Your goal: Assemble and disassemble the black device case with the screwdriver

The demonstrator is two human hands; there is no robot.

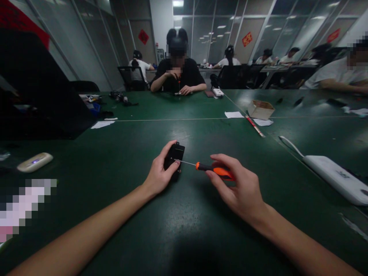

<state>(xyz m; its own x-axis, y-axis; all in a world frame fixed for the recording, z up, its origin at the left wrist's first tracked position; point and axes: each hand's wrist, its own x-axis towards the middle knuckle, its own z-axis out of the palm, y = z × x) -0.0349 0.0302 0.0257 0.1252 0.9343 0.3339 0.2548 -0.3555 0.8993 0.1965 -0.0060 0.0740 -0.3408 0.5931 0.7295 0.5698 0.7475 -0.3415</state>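
My left hand (160,173) grips a small black box-shaped device (174,154) and holds it on its edge on the green table (184,230). My right hand (236,184) holds an orange and black screwdriver (214,170) by its handle. The thin metal shaft points left and its tip touches the side of the black device, beside my left fingertips.
A white power strip (336,178) lies at the right, a small white device (35,161) at the left. A cardboard box (260,109), paper slips and a red-white stick (254,125) lie farther back. A person in black (178,74) sits opposite; others sit behind and at right.
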